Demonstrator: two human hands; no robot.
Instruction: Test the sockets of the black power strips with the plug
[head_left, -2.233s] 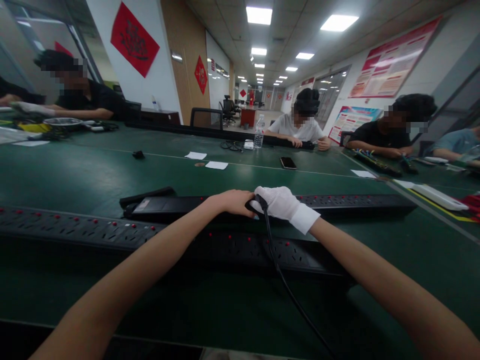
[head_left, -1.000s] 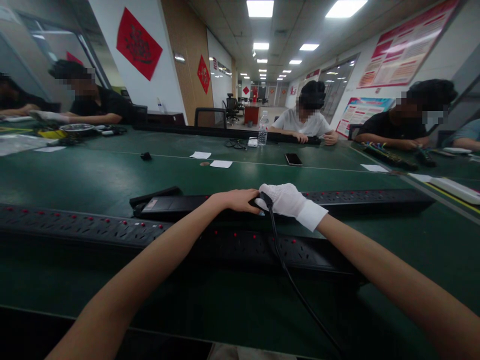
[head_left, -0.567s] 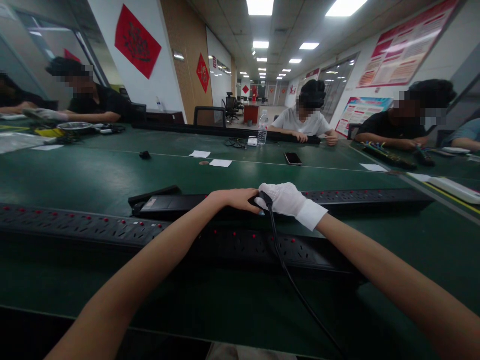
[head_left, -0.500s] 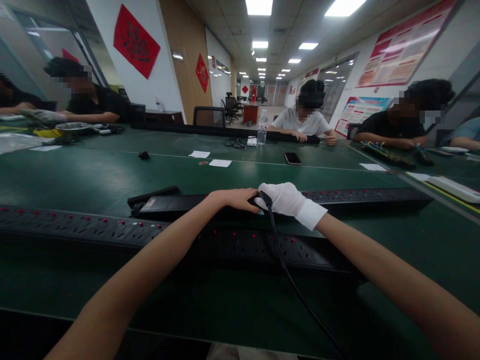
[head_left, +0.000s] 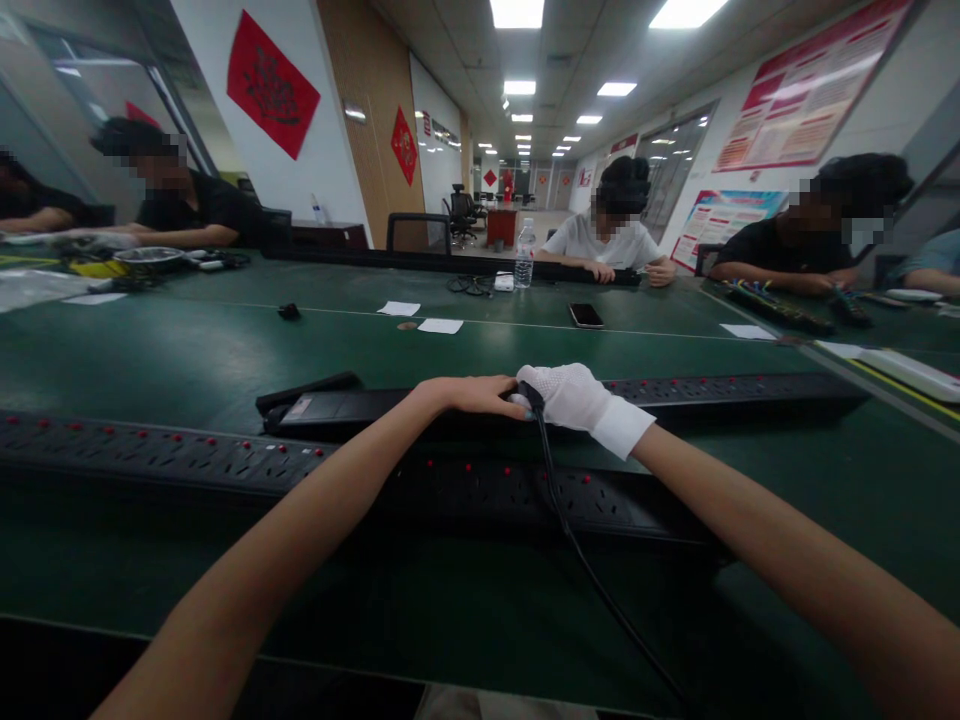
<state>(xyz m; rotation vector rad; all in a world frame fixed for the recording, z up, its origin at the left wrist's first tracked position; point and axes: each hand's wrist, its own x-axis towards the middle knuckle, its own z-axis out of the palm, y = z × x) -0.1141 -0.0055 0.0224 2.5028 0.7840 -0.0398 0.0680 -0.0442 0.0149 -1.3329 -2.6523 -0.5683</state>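
A black plug (head_left: 532, 397) with a black cord (head_left: 574, 540) is gripped in my right hand (head_left: 568, 395), which wears a white glove. The plug is over the far power strip (head_left: 712, 393), a long black bar with a row of red dots along it. My bare left hand (head_left: 480, 394) lies palm down across that strip, its thumb on the near side, close to the plug. Its other fingertips are partly hidden. Whether the plug's pins are in a socket cannot be seen. In front lies a second black power strip (head_left: 187, 452), partly under my left forearm.
A loose black bar (head_left: 311, 388) lies at the far strip's left end. Farther back on the green table (head_left: 150, 350) are a phone (head_left: 586, 316), a water bottle (head_left: 525, 255) and paper slips (head_left: 440, 326). Several people sit around the table, one person (head_left: 611, 240) opposite.
My left thumb has moved up slightly, nearer to the plug. My right hand and the plug stay in nearly the same place.
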